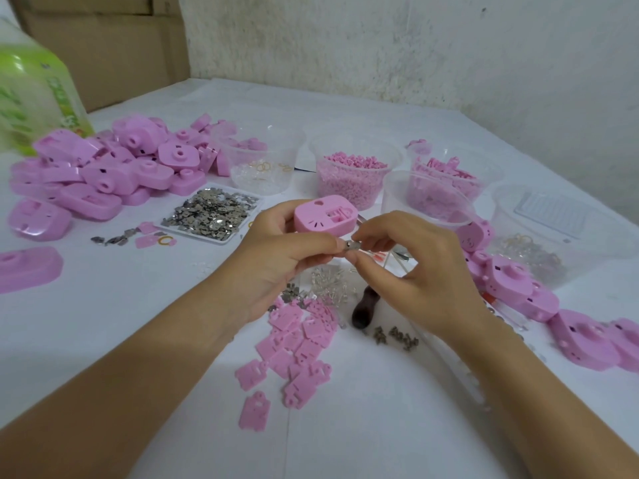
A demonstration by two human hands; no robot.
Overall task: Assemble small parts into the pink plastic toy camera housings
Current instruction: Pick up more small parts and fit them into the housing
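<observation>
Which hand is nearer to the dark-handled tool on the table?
Right. The right hand, pinching a small metal part, is just up and right of the dark-handled tool. The left hand, holding a pink housing, is farther off to its left.

Both bare forearms reach forward. The left hand [276,250] grips a pink housing [325,214]; just below the housing, the right hand [415,271] pinches a small metal part [350,244].

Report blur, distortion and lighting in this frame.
Head view: soft, even light, only faint shadows on the table beneath the left hand and right hand; at its left edge the green bottle is blurred and stretched by the wide lens; the metal part pinched by the right hand looks soft.
</observation>
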